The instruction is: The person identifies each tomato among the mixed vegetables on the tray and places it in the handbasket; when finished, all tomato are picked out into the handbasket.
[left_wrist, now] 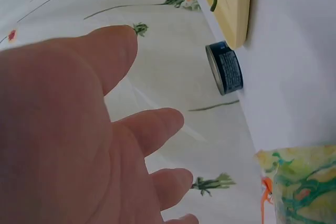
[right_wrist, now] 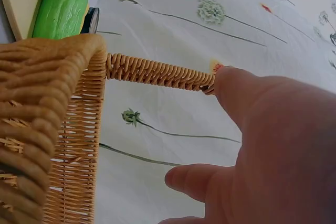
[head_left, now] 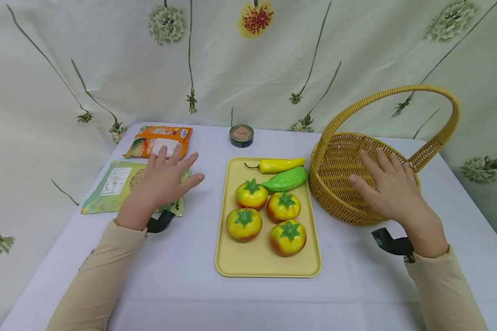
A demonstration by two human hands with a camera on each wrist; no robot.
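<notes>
Fingers spread, my left hand [head_left: 165, 179] hovers over a green food packet [head_left: 112, 188] and just short of an orange packet [head_left: 153, 138]; nothing is in its grasp. On the other side my right hand [head_left: 391, 186], its fingers also stretched out, is over the near right rim of a wicker basket [head_left: 331, 202] with a tall arched handle [head_left: 397, 89]. In the right wrist view the basket's woven wall [right_wrist: 79, 171] stands beside the fingers. The thumb overlaps the handle there.
Between the hands lies a yellow tray [head_left: 248, 262] holding several tomato-like fruits [head_left: 244, 225], a green bitter gourd [head_left: 287, 179] and a yellow pepper [head_left: 280, 165]. A small round can [head_left: 241, 136] stands behind it. Floral cloth [head_left: 215, 59] hangs along the table's back edge.
</notes>
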